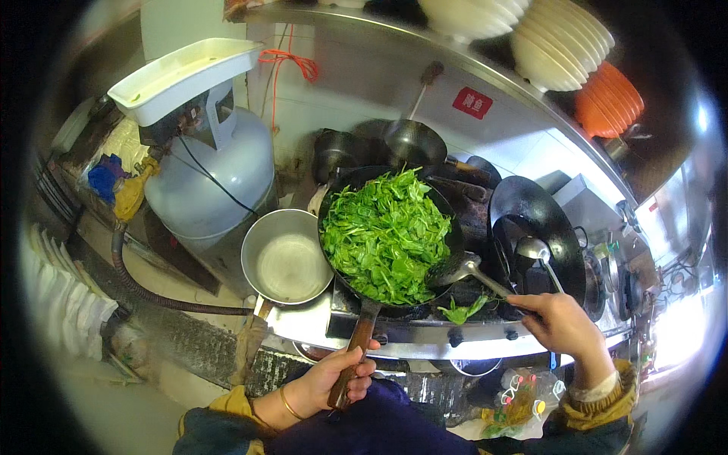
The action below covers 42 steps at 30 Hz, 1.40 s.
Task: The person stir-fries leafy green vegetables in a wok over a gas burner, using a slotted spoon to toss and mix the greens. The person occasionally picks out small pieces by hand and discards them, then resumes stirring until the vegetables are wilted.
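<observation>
Chopped leafy greens (387, 239) are heaped in a dark wok (455, 239) on the stove. My left hand (350, 372) is closed around the wok's wooden handle (359, 335). In my right hand (557, 324) is the handle of a slotted metal spatula (449, 271), whose head rests against the right side of the greens. A few loose leaves (463, 310) lie on the stove edge below the spatula. Left of the wok stands a metal saucepan (287, 259) with a pale inside.
A large black wok (534, 210) holding a ladle (533, 248) stands at right. Small pans (415, 142) sit behind. A gas cylinder (213, 176) with a white tray (185, 77) above it is at left. Stacked bowls (560, 45) line the shelf; bottles (520, 398) stand low right.
</observation>
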Each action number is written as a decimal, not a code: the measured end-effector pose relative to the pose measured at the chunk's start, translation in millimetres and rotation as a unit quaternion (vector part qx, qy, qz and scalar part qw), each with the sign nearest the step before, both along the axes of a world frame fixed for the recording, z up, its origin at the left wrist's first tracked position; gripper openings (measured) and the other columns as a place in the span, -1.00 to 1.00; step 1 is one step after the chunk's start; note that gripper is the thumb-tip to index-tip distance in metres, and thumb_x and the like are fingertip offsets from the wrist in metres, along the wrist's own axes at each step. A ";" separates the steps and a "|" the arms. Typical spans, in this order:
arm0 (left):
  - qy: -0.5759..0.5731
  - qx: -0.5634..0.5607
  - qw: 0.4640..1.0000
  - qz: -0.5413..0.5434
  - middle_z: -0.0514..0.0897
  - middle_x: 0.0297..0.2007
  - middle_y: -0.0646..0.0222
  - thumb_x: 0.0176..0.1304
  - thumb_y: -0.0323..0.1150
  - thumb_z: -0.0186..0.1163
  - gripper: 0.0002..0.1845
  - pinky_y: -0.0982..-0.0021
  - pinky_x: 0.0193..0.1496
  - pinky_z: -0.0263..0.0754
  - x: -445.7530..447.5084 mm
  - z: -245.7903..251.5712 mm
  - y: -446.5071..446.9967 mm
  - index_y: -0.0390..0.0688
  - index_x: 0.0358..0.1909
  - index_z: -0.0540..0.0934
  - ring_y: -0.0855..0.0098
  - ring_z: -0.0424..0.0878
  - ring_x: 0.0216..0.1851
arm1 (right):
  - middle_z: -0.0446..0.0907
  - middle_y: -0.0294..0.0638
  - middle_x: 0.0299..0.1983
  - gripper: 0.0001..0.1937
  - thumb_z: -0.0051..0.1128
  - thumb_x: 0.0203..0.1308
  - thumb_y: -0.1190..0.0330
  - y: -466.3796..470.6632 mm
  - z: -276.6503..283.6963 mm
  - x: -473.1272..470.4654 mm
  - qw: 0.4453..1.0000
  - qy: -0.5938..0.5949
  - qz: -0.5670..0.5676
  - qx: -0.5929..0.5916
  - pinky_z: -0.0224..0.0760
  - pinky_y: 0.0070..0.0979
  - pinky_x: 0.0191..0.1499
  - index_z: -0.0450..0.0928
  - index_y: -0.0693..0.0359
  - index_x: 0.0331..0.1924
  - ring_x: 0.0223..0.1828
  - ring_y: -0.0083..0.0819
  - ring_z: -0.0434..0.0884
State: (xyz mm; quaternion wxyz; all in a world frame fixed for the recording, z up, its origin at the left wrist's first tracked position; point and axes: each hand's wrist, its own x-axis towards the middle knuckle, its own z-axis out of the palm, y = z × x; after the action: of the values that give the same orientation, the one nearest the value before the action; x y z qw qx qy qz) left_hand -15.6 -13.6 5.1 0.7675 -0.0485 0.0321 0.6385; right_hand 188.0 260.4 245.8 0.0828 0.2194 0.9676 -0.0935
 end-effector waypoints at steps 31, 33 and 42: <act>0.066 -0.057 0.996 0.027 0.50 -0.36 0.49 0.57 -0.16 0.12 -0.62 0.44 -0.45 0.46 7.0 9.4 4.6 0.02 0.31 0.41 0.55 0.47 -0.48 | 0.68 0.17 -0.27 -0.51 0.04 0.25 0.49 26.3 -53.2 -50.4 0.992 0.042 -0.063 -0.102 0.53 -0.34 -0.18 0.54 0.32 0.29 -0.35 -0.22 0.67; 0.055 -0.052 0.997 0.027 0.50 -0.36 0.48 0.57 -0.16 0.12 -0.61 0.43 -0.46 0.47 5.8 9.7 3.8 0.00 0.32 0.40 0.54 0.47 -0.49 | 0.61 0.06 -0.46 -0.50 0.06 0.23 0.52 19.2 -21.4 -38.8 0.995 0.027 -0.050 -0.079 0.45 -0.38 -0.32 0.54 0.31 0.31 -0.51 -0.41 0.51; 0.016 -0.032 0.999 -0.006 0.45 -0.37 0.51 0.61 -0.10 0.04 -0.63 0.47 -0.45 0.37 6.0 8.0 4.3 0.11 0.34 0.39 0.57 0.39 -0.49 | 0.66 0.24 0.01 -0.52 0.07 0.21 0.44 62.3 -78.9 -105.6 0.998 0.029 0.050 -0.039 0.55 -0.14 0.14 0.59 0.23 0.25 0.03 0.12 0.70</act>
State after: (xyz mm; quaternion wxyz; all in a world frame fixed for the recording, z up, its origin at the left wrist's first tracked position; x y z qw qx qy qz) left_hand -9.6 -9.2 13.2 0.7688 -0.0623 0.0653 0.6330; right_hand 82.4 322.7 166.9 0.0678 0.1645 0.9749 -0.1335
